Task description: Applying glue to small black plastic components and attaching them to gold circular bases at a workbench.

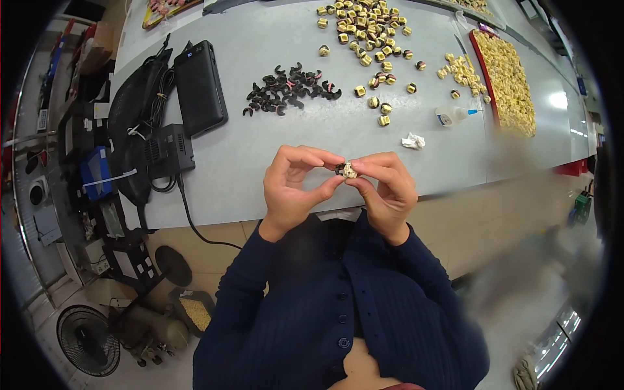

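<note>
Above the table's near edge, my two hands meet with fingertips pinched together. My left hand (pixel 286 188) grips a small black curved piece (pixel 339 169). Against it, my right hand (pixel 392 192) pinches a small cream-coloured piece (pixel 350 171); the two pieces touch, and fingertips partly cover both. Beyond my left hand lies a loose pile of black curved pieces (pixel 279 94), a few with pink parts. Farther off are many small yellow-and-black pieces (pixel 370 32). Beyond my right hand lie a crumpled white tissue (pixel 413 141) and a small clear bottle (pixel 446 117) with a blue tip.
Loose yellow pieces (pixel 463 71) lie beside a red-rimmed tray (pixel 481 64) full of similar ones. At left on the grey table (pixel 240 162) are a black flat case (pixel 200 88), a black adapter (pixel 174 151) and a cable hanging over the edge. A fan (pixel 88 340) stands lower left.
</note>
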`<state>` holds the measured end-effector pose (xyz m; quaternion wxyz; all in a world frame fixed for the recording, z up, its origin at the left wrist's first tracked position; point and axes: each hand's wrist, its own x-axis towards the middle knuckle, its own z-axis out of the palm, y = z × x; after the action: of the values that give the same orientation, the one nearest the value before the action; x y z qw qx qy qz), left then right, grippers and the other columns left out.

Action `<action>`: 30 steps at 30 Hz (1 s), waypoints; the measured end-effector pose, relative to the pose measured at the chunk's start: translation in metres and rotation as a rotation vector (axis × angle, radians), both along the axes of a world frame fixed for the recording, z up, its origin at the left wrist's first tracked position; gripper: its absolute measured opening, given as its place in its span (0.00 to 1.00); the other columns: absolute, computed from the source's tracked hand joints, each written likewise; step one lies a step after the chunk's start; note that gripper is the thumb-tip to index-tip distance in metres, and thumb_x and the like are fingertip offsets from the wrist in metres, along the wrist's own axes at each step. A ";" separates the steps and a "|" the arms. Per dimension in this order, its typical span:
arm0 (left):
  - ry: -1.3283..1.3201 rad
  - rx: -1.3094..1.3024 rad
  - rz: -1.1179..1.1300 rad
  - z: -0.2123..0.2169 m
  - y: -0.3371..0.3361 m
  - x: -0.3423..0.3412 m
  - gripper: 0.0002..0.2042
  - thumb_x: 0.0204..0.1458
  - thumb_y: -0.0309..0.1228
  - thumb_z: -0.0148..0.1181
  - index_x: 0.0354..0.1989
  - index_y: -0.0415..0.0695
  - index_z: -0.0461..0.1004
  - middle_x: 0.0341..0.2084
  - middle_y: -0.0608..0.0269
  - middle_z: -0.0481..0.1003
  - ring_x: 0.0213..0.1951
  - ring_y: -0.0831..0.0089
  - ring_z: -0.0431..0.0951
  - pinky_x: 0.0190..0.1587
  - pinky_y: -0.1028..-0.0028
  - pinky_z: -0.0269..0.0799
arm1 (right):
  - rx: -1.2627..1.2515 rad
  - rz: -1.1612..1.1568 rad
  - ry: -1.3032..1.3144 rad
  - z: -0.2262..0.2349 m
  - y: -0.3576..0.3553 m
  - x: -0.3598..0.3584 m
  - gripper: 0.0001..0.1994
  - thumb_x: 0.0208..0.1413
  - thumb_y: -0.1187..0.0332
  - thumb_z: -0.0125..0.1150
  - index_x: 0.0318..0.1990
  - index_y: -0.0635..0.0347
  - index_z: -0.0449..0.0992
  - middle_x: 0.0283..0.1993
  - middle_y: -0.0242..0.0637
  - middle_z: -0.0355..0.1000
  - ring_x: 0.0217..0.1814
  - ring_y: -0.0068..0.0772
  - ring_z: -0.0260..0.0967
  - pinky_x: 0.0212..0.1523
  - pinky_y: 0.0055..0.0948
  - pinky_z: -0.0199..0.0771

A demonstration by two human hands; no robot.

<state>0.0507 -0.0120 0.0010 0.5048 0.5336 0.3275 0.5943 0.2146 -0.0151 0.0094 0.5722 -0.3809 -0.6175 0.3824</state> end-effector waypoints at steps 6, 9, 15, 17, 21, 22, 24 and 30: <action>-0.035 -0.008 0.047 0.000 -0.002 0.004 0.17 0.46 0.14 0.65 0.39 0.40 0.64 0.39 0.47 0.77 0.43 0.63 0.79 0.48 0.66 0.76 | 0.029 -0.051 0.017 -0.006 0.001 0.000 0.16 0.42 0.85 0.68 0.42 0.63 0.79 0.38 0.41 0.75 0.36 0.32 0.75 0.36 0.24 0.76; -0.035 0.006 0.084 -0.001 -0.004 0.007 0.16 0.47 0.14 0.65 0.38 0.40 0.64 0.37 0.46 0.77 0.42 0.63 0.79 0.47 0.67 0.77 | 0.001 -0.014 0.083 -0.005 0.001 -0.002 0.16 0.43 0.85 0.68 0.42 0.64 0.79 0.38 0.42 0.75 0.37 0.31 0.75 0.36 0.25 0.76; -0.203 -0.040 0.110 -0.002 -0.010 0.019 0.15 0.46 0.13 0.65 0.37 0.39 0.64 0.38 0.45 0.77 0.40 0.64 0.79 0.46 0.69 0.77 | -0.012 0.023 0.104 0.001 -0.001 -0.002 0.13 0.45 0.85 0.66 0.41 0.66 0.79 0.38 0.44 0.76 0.37 0.31 0.75 0.37 0.25 0.77; -0.264 -0.034 0.142 -0.002 -0.011 0.025 0.13 0.46 0.14 0.65 0.39 0.36 0.70 0.39 0.46 0.77 0.40 0.66 0.79 0.44 0.71 0.77 | -0.093 0.032 0.247 0.001 -0.001 -0.003 0.12 0.46 0.86 0.64 0.40 0.67 0.79 0.38 0.45 0.75 0.38 0.30 0.75 0.36 0.24 0.77; -0.193 -0.068 0.206 0.004 -0.011 0.029 0.10 0.47 0.15 0.64 0.40 0.35 0.77 0.41 0.47 0.77 0.39 0.69 0.79 0.41 0.74 0.78 | -0.239 0.065 0.362 0.008 -0.002 -0.003 0.09 0.48 0.84 0.64 0.38 0.68 0.79 0.37 0.44 0.74 0.38 0.30 0.73 0.37 0.23 0.75; -0.157 -0.069 0.195 0.004 -0.011 0.028 0.09 0.48 0.16 0.64 0.39 0.36 0.79 0.41 0.48 0.77 0.38 0.70 0.79 0.40 0.76 0.78 | -0.247 0.058 0.340 0.008 -0.003 -0.001 0.08 0.48 0.85 0.64 0.37 0.68 0.78 0.37 0.44 0.74 0.37 0.30 0.73 0.37 0.23 0.75; -0.120 -0.069 0.183 0.004 -0.009 0.026 0.09 0.48 0.16 0.64 0.38 0.37 0.81 0.41 0.49 0.77 0.37 0.71 0.79 0.39 0.77 0.78 | -0.254 0.049 0.320 0.010 -0.005 0.003 0.08 0.48 0.85 0.64 0.37 0.68 0.78 0.37 0.44 0.74 0.37 0.30 0.73 0.36 0.23 0.76; -0.081 -0.044 0.112 0.015 -0.011 0.023 0.08 0.47 0.15 0.64 0.36 0.35 0.80 0.38 0.48 0.79 0.34 0.72 0.80 0.35 0.77 0.78 | -0.017 -0.091 0.143 0.018 -0.009 0.001 0.11 0.42 0.87 0.67 0.35 0.67 0.80 0.33 0.45 0.76 0.31 0.30 0.75 0.30 0.23 0.76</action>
<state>0.0741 -0.0233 0.0164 0.4955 0.4786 0.3489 0.6353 0.2160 -0.0244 0.0277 0.6283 -0.3852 -0.5540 0.3873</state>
